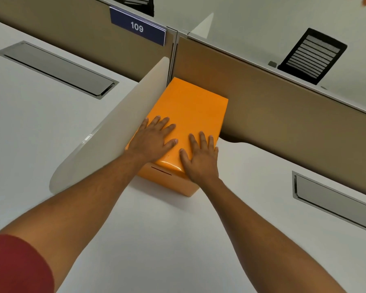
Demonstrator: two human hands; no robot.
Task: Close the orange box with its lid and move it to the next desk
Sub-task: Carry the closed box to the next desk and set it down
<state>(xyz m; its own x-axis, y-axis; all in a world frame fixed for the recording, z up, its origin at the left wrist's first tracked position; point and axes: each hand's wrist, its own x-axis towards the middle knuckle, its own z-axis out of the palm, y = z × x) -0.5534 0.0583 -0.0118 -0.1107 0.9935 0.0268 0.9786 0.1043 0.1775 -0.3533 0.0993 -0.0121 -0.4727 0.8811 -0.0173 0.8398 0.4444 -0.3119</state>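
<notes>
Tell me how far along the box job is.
Done: the lid sits on the orange box. In hand: the left hand and right hand lie flat on the lid, palms down. Left: moving it past the white divider; the box stands on the right-hand desk.

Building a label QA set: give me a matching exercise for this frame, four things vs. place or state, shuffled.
Column 1:
1. orange box
2. left hand
3. white divider
4. number sign

Column 2:
A. mounted on top of the tan partition, reads 109
B. lid on, in the desk's far corner
C. stands between the two desks, left of the box
D. flat, fingers spread, on the lid beside the right hand

Pairs: 1-B, 2-D, 3-C, 4-A
</notes>
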